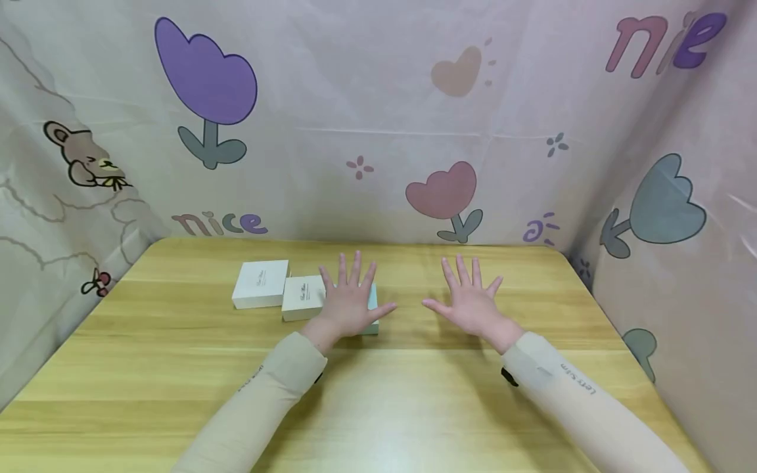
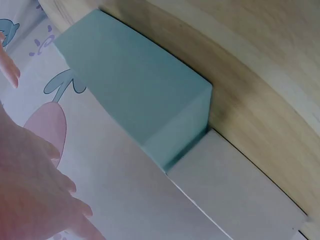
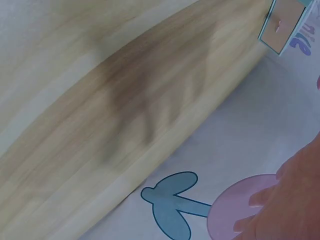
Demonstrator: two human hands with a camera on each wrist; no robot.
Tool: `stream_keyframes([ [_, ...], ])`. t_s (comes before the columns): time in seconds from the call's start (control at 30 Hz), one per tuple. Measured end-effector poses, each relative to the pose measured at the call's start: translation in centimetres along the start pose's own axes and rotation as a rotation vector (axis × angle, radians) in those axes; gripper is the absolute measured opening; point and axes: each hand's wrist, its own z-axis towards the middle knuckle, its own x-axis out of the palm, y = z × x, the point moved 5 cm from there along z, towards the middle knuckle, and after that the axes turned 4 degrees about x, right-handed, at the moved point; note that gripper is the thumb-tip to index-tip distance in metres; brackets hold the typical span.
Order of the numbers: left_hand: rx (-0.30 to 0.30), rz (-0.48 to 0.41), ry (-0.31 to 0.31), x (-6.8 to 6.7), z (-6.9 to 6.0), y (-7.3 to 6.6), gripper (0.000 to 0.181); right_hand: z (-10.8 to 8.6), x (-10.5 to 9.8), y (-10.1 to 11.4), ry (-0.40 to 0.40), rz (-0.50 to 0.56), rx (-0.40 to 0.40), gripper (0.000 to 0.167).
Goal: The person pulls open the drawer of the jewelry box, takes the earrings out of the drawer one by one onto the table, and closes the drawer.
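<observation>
Sleeves [image 1: 263, 397] nearest, my left hand [image 1: 345, 307] and right hand [image 1: 473, 309] spread wide, fingers [image 1: 356, 269] holding nothing, left partly hiding the teal box [image 2: 135, 75] beside two white boxes [image 1: 261, 281] on the table [image 1: 378, 407]; seemingly a ready pause before handling, next move probably calls for lowering and curling fingers.

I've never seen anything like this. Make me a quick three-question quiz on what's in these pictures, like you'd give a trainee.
1. Multiple choice: what colour is the box partly hidden by the left hand in the head view? A) red; B) blue-green; C) black.

2. True or false: the right hand is gripping something.

3. Fill in the gap: in the head view, the two white boxes on the wooden table are to the ____ of that partly hidden box.

Key: 1. B. 2. False; its fingers are spread and it holds nothing. 3. Left.
</observation>
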Motion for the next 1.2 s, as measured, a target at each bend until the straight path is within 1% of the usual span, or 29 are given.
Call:
stream_keyframes([
  [0.1, -0.007, 0.003, 0.015, 0.1, -0.1, 0.4, 0.091, 0.0, 0.0, 0.0, 0.013, 0.005, 0.002, 0.094],
  [0.2, -0.006, -0.008, 0.025, 0.2, -0.4, 0.8, 0.092, -0.1, 0.0, 0.1, 0.019, 0.008, 0.000, 0.095],
  [0.27, -0.007, 0.000, 0.058, 0.4, -0.6, 1.0, 0.092, -0.1, -0.1, 0.0, 0.021, 0.010, 0.001, 0.095],
  [0.33, -0.009, 0.020, 0.122, 0.6, -0.9, 1.2, 0.091, -0.1, -0.2, 0.0, 0.024, 0.010, 0.002, 0.096],
  [0.47, -0.002, 0.073, 0.315, 1.2, -1.7, 1.0, 0.087, -0.1, -0.2, -0.3, 0.031, 0.007, 0.011, 0.096],
  [0.53, 0.001, 0.088, 0.378, 1.4, -2.0, 0.8, 0.084, -0.2, -0.2, -0.5, 0.034, 0.005, 0.015, 0.096],
  [0.57, 0.000, 0.093, 0.396, 1.5, -2.0, 0.7, 0.083, -0.2, -0.2, -0.6, 0.034, 0.008, 0.015, 0.096],
  [0.63, -0.002, 0.101, 0.411, 1.6, -2.1, 0.4, 0.079, -0.2, -0.1, -0.8, 0.033, 0.007, 0.018, 0.096],
  [0.73, -0.001, 0.102, 0.413, 1.6, -1.8, -0.1, 0.074, -0.3, -0.1, -1.2, 0.023, 0.004, 0.022, 0.095],
  [0.93, -0.014, 0.090, 0.423, 2.0, -0.8, -1.2, 0.072, -0.2, 0.1, -1.7, 0.020, -0.003, 0.024, 0.096],
  [1.07, -0.029, 0.093, 0.409, 2.4, 0.0, -2.0, 0.072, -0.2, 0.3, -1.8, 0.027, 0.008, 0.022, 0.097],
  [1.2, -0.045, 0.104, 0.380, 2.7, 0.8, -3.1, 0.072, -0.4, 0.4, -1.9, 0.026, 0.001, 0.020, 0.096],
])
